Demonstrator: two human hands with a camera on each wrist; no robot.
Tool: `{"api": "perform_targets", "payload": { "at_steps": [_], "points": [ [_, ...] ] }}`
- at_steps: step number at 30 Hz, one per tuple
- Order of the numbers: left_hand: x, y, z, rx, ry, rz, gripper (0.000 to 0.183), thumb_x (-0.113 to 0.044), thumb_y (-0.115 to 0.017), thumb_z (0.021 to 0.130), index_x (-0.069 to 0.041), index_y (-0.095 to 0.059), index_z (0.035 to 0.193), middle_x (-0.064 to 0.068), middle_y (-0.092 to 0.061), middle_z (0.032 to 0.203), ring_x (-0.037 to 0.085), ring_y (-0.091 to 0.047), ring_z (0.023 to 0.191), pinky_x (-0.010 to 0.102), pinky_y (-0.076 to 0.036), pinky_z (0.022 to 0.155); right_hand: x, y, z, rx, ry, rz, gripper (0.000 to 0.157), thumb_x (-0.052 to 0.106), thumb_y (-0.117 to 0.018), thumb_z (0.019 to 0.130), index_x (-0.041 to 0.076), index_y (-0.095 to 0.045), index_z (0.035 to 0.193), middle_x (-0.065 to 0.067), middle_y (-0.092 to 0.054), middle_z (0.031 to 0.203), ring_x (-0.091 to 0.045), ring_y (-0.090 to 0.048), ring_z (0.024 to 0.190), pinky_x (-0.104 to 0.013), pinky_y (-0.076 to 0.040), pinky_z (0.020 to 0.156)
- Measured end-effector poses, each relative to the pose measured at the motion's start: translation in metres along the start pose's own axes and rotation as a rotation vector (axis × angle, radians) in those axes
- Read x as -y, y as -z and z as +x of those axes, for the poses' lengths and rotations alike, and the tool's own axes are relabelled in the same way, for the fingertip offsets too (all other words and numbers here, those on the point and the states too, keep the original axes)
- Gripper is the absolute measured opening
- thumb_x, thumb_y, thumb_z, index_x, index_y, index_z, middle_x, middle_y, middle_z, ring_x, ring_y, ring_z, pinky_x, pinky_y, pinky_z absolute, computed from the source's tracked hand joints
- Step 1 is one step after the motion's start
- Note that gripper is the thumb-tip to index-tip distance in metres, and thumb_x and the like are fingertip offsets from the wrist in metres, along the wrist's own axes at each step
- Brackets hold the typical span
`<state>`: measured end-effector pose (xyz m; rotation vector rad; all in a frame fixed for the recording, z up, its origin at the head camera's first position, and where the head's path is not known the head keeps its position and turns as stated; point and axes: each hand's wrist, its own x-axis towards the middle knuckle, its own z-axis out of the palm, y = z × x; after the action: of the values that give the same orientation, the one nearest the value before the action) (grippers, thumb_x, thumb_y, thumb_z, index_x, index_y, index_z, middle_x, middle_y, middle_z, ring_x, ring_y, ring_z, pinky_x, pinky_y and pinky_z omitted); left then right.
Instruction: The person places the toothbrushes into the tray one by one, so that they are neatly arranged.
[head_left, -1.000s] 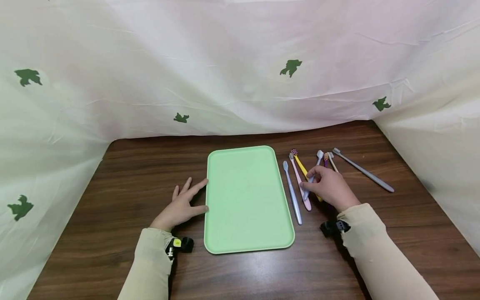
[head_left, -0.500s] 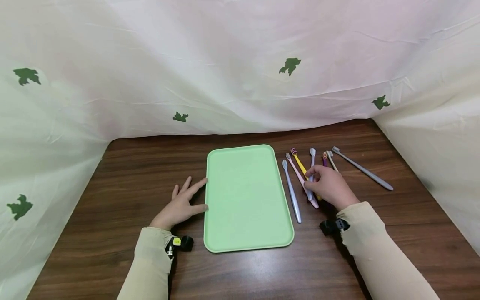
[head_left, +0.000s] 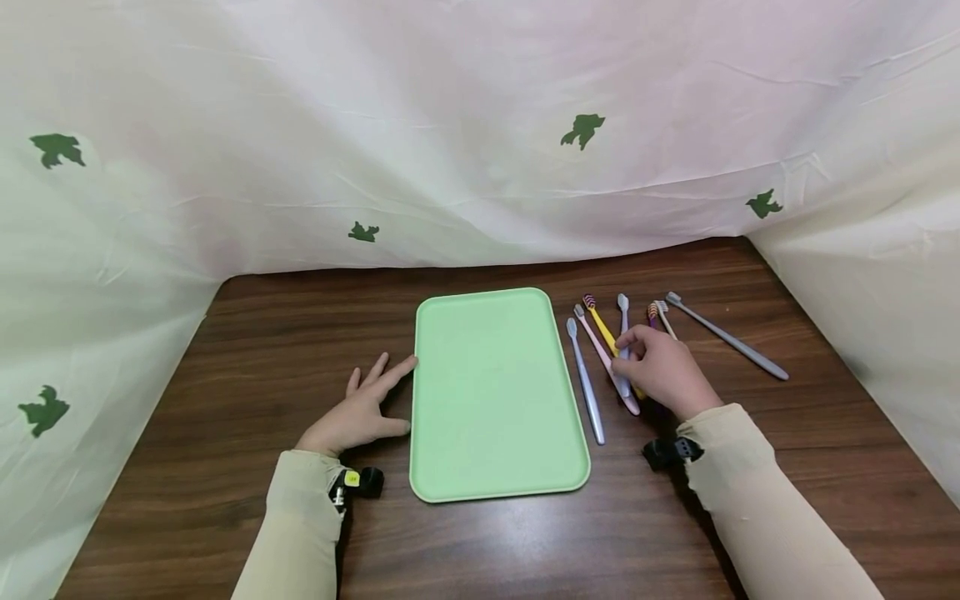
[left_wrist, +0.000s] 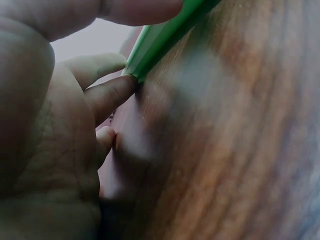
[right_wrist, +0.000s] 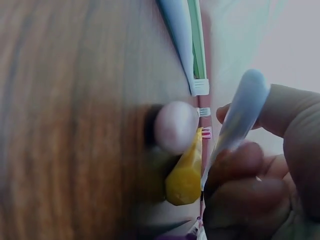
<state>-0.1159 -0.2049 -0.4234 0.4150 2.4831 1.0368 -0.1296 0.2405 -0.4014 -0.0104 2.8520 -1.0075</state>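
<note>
In the head view my right hand (head_left: 663, 371) pinches a pale blue toothbrush (head_left: 624, 312) between thumb and fingers, bristle end pointing away. Seen from the right wrist, the rounded handle end of that toothbrush (right_wrist: 245, 107) tilts up above the table. Under and beside it lie a pink toothbrush (head_left: 602, 352) and a yellow toothbrush (head_left: 602, 327), the latter partly hidden by the hand. My left hand (head_left: 352, 417) is spread at the left edge of a light green tray (head_left: 495, 400). In the left wrist view, fingertips touch the tray's rim (left_wrist: 150, 47).
Another blue toothbrush (head_left: 587, 383) lies along the tray's right side. Behind the right hand are a purple toothbrush (head_left: 652, 313) and a whitish toothbrush (head_left: 665, 317), partly covered. A grey toothbrush (head_left: 735, 340) lies farther right. White cloth (head_left: 480, 150) encloses the wooden table (head_left: 277, 333).
The held toothbrush has swung so its bristle end moved left and it lies straighter. The pink toothbrush's near end has shifted right. My left thumb has drawn slightly back from the tray.
</note>
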Motion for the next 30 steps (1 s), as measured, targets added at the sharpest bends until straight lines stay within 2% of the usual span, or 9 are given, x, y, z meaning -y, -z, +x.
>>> {"api": "perform_targets", "payload": {
  "at_steps": [12,19,26,30],
  "points": [
    [0.0010,-0.0001,0.0004,-0.001,-0.011,0.010,0.097,-0.019,-0.075,0.082,-0.034,-0.021,0.161,0.008,-0.006,0.168,0.026,0.013,0.153,0.060,0.012,0.117,-0.0001,0.0001,0.0005,0.030,0.019,-0.035,0.029,0.017,-0.070,0.089,0.001,-0.064,0.113,-0.009,-0.063,0.082,-0.020,-0.055,0.064,-0.033,-0.046,0.055],
    [0.0024,0.0000,0.0005,-0.003,-0.026,0.030,0.097,-0.021,-0.076,0.083,-0.031,-0.021,0.162,0.013,-0.005,0.168,0.030,0.012,0.154,0.059,0.014,0.117,0.0018,0.0006,-0.0017,-0.001,0.006,-0.013,0.034,0.017,-0.069,0.089,0.000,-0.063,0.118,-0.009,-0.063,0.082,-0.019,-0.054,0.060,-0.033,-0.046,0.052],
    [-0.0001,-0.0002,-0.0005,-0.001,-0.033,-0.007,0.097,-0.023,-0.079,0.083,-0.029,-0.023,0.162,0.012,-0.008,0.168,0.029,0.012,0.154,0.059,0.016,0.116,0.0041,0.0011,-0.0050,-0.050,0.018,0.009,0.035,0.016,-0.067,0.088,0.001,-0.063,0.119,-0.006,-0.058,0.077,-0.018,-0.050,0.056,-0.032,-0.042,0.049],
    [-0.0002,0.0007,-0.0016,0.003,-0.011,-0.004,0.097,-0.027,-0.080,0.083,-0.032,-0.023,0.161,0.012,-0.001,0.168,0.031,0.017,0.152,0.064,0.012,0.116,0.0079,0.0021,-0.0067,-0.071,0.026,0.022,0.035,0.016,-0.066,0.089,0.001,-0.063,0.120,-0.007,-0.058,0.078,-0.019,-0.050,0.058,-0.032,-0.043,0.050]
  ]
}}
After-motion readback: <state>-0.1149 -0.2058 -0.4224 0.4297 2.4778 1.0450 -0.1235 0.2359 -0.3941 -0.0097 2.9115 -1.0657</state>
